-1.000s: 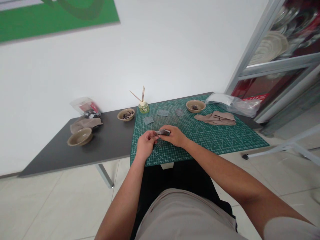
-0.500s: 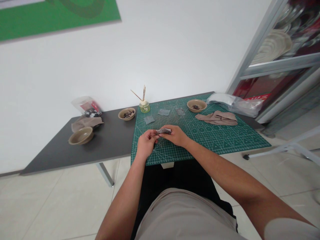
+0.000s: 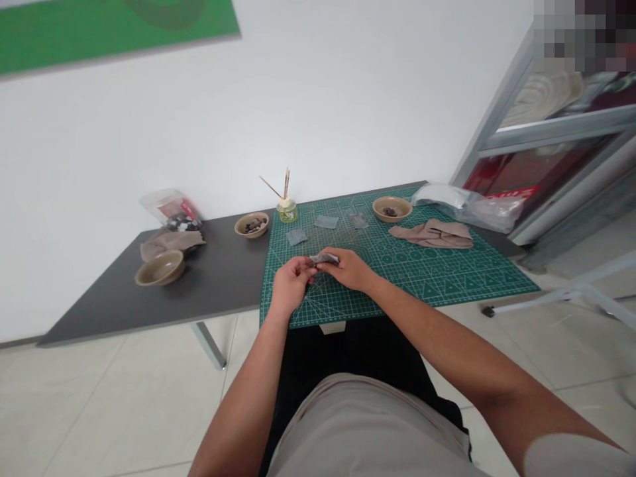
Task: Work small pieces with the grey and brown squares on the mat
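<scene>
My right hand (image 3: 352, 270) is closed on a small grey sheer pouch (image 3: 326, 258), held just above the green cutting mat (image 3: 422, 271). At the pouch's left end, my left hand (image 3: 289, 285) has its fingers pinched together, touching it. What lies between those left fingertips is too small to make out clearly. Beyond the hands, a pale blue-grey pouch (image 3: 297, 236), another flat pouch (image 3: 326, 222) and a greyer pouch (image 3: 358, 221) lie on the mat.
A bowl of dark stones (image 3: 252, 226) stands left of a reed diffuser (image 3: 287, 210). Another bowl (image 3: 392, 209) with a few dark pieces sits near a crumpled brown cloth (image 3: 432, 234) and a plastic bag (image 3: 467, 204). At left are a bowl (image 3: 159, 268), cloth (image 3: 171, 244) and clear bag (image 3: 173, 209).
Both hands stay at nearly the same spot with the pouch between them. The view has shifted very slightly; the things on the table have not moved.
</scene>
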`<state>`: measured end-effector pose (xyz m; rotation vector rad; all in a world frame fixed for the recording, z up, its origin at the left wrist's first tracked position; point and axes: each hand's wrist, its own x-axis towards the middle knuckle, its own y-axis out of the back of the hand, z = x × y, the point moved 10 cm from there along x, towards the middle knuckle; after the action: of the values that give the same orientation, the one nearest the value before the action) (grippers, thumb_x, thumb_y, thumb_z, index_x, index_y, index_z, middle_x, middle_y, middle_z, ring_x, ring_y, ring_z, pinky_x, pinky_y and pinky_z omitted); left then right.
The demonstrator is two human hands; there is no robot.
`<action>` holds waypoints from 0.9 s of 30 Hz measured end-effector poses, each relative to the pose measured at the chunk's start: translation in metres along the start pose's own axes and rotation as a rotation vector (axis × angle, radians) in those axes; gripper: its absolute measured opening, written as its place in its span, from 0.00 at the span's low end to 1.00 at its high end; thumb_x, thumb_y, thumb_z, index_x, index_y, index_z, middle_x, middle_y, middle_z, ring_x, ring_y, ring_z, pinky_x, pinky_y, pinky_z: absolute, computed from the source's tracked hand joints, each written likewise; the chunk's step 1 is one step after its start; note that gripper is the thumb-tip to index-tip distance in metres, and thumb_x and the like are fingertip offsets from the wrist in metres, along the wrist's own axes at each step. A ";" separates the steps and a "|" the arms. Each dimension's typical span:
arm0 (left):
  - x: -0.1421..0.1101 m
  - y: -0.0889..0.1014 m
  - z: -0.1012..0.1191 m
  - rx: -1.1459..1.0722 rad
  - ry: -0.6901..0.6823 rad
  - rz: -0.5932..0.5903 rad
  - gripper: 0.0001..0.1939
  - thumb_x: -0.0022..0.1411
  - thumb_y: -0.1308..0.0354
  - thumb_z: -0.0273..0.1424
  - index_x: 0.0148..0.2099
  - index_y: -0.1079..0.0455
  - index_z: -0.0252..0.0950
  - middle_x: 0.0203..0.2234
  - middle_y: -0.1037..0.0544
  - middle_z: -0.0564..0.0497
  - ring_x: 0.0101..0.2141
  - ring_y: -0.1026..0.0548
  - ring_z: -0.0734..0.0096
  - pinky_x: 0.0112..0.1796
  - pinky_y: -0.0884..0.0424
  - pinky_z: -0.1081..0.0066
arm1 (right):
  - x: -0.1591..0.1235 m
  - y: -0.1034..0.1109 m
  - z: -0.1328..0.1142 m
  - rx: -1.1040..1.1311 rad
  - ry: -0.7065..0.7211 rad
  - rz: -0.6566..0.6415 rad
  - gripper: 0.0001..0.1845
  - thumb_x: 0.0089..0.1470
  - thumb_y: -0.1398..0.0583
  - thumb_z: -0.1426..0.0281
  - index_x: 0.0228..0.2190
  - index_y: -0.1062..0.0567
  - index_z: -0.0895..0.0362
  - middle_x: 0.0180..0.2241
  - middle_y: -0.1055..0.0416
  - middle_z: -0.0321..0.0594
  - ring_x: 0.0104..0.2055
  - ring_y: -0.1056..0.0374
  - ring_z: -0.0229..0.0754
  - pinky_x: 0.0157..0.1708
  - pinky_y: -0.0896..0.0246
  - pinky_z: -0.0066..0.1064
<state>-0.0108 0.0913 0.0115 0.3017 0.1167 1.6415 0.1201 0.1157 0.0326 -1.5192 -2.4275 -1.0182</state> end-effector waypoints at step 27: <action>-0.001 0.001 -0.005 -0.008 0.000 0.011 0.07 0.52 0.39 0.31 0.35 0.27 0.37 0.20 0.29 0.57 0.22 0.30 0.74 0.27 0.35 0.73 | -0.002 0.000 -0.004 -0.013 0.013 -0.011 0.08 0.57 0.39 0.65 0.35 0.22 0.55 0.29 0.26 0.34 0.31 0.33 0.37 0.33 0.43 0.27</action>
<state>-0.0134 0.0911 0.0068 0.2973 0.1085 1.6526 0.1202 0.1119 0.0347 -1.5002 -2.4286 -1.0450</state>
